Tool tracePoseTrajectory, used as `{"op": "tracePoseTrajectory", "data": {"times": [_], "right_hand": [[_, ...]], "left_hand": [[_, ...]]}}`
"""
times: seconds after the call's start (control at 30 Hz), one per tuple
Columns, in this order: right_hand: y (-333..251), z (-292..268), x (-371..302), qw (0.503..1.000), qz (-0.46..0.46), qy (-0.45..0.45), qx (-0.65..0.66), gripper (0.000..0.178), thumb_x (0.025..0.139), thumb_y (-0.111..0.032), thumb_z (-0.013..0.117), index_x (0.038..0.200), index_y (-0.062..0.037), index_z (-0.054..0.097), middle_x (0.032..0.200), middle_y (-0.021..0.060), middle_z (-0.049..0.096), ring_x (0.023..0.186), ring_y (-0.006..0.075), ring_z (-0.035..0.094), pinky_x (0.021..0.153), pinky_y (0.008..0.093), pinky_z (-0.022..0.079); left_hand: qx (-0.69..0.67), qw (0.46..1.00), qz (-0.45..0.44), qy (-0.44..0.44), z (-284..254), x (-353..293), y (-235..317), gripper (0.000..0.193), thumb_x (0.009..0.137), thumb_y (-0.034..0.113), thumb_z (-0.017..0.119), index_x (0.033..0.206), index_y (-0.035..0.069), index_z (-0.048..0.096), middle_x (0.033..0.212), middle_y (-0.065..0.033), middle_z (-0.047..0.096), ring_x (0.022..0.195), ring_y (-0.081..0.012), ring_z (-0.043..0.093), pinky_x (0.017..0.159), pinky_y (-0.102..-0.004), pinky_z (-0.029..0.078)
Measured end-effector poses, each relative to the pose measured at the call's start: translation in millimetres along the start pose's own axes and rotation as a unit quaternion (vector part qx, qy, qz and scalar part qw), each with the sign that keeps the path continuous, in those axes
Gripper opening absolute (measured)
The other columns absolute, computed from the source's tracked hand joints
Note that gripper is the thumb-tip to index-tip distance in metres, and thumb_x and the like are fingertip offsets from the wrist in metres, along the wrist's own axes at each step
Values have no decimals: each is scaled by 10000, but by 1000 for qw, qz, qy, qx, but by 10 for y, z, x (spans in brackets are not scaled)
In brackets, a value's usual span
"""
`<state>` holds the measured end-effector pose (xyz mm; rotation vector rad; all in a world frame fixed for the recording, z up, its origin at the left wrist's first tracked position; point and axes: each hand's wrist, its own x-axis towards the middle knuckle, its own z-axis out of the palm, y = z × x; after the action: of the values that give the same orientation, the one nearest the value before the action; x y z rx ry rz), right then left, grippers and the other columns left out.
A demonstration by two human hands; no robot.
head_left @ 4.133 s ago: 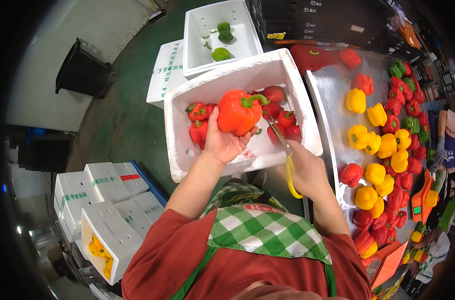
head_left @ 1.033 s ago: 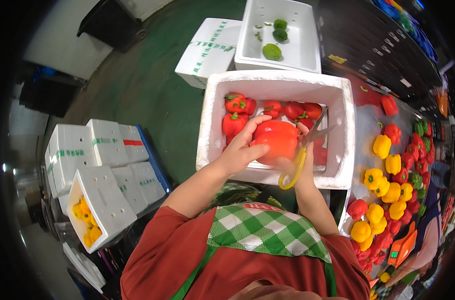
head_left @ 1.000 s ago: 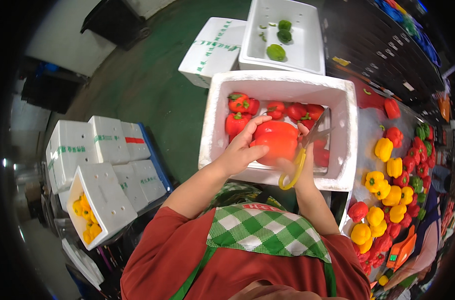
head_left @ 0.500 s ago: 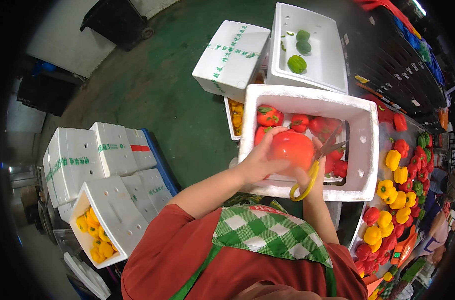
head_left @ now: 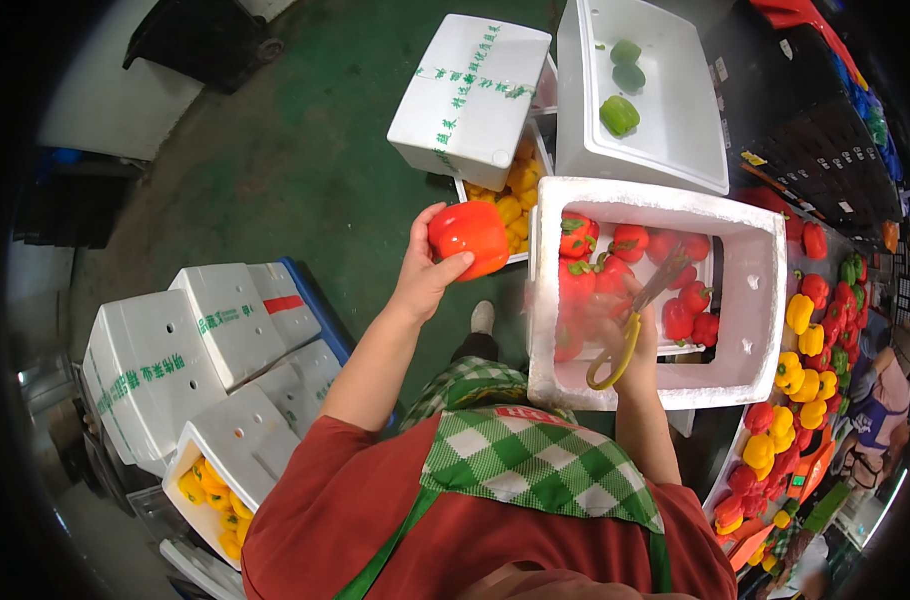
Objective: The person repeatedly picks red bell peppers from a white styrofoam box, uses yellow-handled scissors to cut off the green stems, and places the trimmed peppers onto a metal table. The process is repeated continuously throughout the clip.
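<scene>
My left hand (head_left: 422, 268) is closed around a large red bell pepper (head_left: 473, 238), held out to the left of an open white foam box (head_left: 758, 300). Fingers wrap its far side and the thumb lies across its near side. My right hand (head_left: 643, 365) is over the box, gripping scissors with yellow handles (head_left: 630, 340). Their blades (head_left: 665, 272) point away to the upper right, smeared by motion, and I cannot tell if they are apart. Below, several red bell peppers (head_left: 630, 242) lie in the box, some with green stems.
Beyond stands another foam box (head_left: 715, 170) with a few green peppers (head_left: 620, 116). A closed foam box (head_left: 470, 95) sits above yellow peppers (head_left: 510, 208). Stacked foam boxes (head_left: 140, 360) are at left. Red and yellow peppers (head_left: 800, 313) cover a surface at right, beside black crates (head_left: 805, 130).
My left hand has carried the red bell pepper leftward out from over the foam box. My right hand stays over the box with the scissors. The view has shifted slightly.
</scene>
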<state>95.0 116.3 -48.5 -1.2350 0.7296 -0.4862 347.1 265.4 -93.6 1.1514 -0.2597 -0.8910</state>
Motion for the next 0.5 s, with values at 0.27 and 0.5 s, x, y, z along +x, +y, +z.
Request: {"op": "tracePoseTrajectory", "data": {"times": [0.27, 0.5], "right_hand": [[38, 48, 23, 999, 9, 14, -28, 611, 912, -27, 632, 1442, -100, 338, 1130, 115, 595, 997, 183, 612, 755, 287, 516], [30, 42, 15, 999, 5, 40, -31, 578, 909, -8, 622, 1420, -108, 373, 1111, 118, 602, 975, 184, 617, 731, 289, 518]], "left_hand": [[65, 994, 77, -38, 114, 214, -64, 832, 735, 32, 789, 1418, 47, 315, 1332, -104, 458, 1220, -207, 493, 1033, -377, 442], [77, 992, 79, -62, 217, 250, -28, 851, 743, 67, 801, 1435, 46, 306, 1326, -110, 480, 1193, -216, 524, 1008, -380, 467]]}}
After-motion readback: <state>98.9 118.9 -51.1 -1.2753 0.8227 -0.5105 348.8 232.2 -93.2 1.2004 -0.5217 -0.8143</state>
